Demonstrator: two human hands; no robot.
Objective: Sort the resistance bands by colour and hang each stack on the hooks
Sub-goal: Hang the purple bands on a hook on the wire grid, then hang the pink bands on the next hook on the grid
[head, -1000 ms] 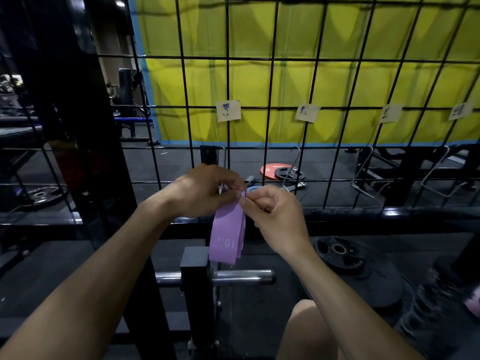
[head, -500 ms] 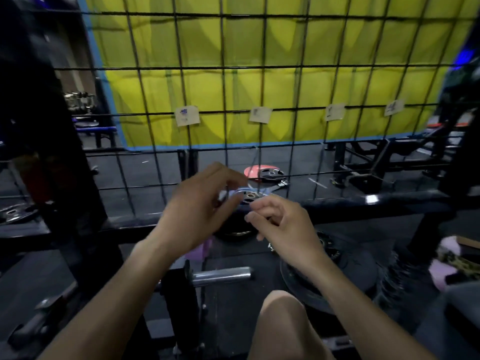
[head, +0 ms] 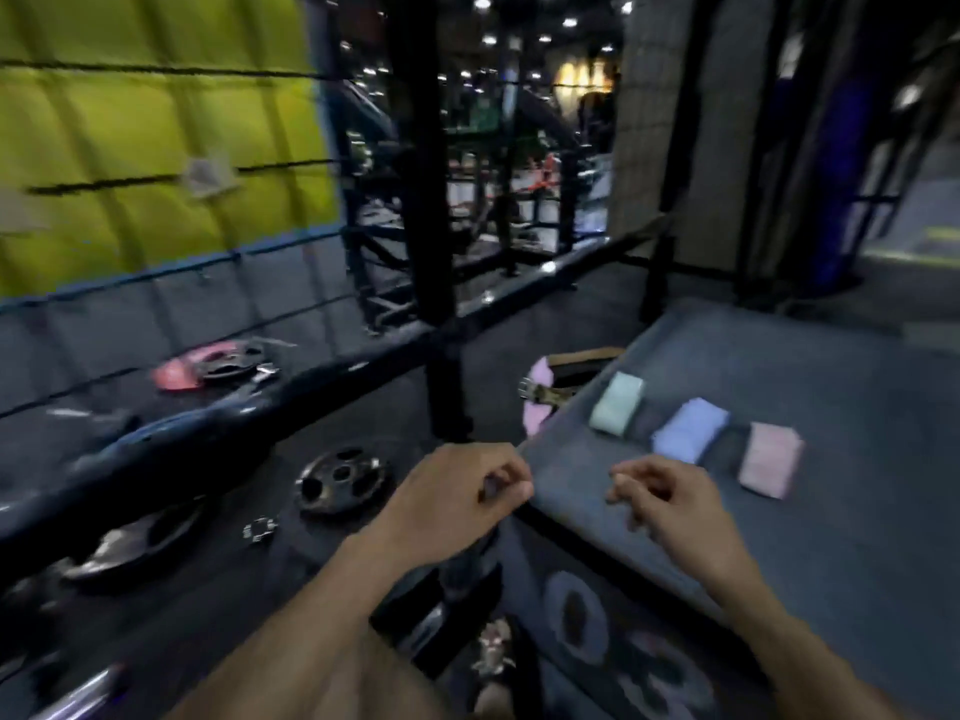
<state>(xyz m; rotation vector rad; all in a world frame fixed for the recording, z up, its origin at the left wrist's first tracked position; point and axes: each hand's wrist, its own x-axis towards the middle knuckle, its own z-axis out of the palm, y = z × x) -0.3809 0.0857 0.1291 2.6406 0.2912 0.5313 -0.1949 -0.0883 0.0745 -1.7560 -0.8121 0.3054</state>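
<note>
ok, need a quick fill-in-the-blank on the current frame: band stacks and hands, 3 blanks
1. The number of folded band stacks lying on the grey mat is ____.
2. Between the green stack and the pink stack lies the ____ stack.
3. The left hand and right hand hold ____.

Missing words: three; blue; nothing

On the grey platform (head: 857,407) lie mint-green (head: 616,403), pale blue (head: 688,431) and pink band stacks (head: 769,459); far left, a yellow backdrop (head: 156,122).
</note>
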